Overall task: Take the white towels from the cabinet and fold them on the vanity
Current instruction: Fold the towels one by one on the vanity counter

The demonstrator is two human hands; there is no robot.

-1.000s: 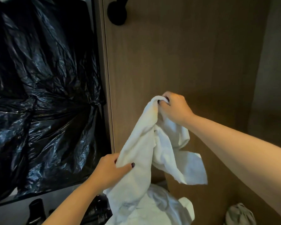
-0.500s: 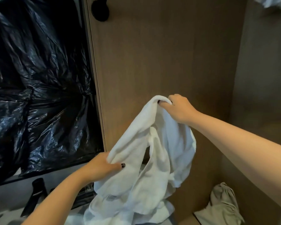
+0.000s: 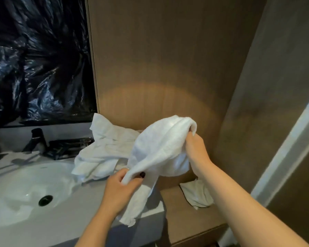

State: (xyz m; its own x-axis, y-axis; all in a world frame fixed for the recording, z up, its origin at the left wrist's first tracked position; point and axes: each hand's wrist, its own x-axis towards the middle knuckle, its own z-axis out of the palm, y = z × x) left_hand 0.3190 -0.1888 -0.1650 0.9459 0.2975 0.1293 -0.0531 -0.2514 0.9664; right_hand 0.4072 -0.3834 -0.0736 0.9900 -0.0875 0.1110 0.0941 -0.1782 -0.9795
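A white towel hangs bunched in the air over the right end of the vanity top. My left hand grips its lower edge, and a strip of it dangles past the vanity's front corner. My right hand grips its upper corner. Behind it a second white towel lies crumpled on the vanity against the wooden wall. A third towel lies on the low wooden shelf to the right, partly hidden by my right forearm.
A white sink basin with a dark drain fills the left of the vanity. A black faucet and a dark tray stand behind it. Black plastic sheeting covers the wall above. A wooden panel rises at the back.
The view has dropped from the wall to the vanity. Both hands have lowered the towel, and it now hangs over the counter's right end instead of stretched high against the wooden panel.
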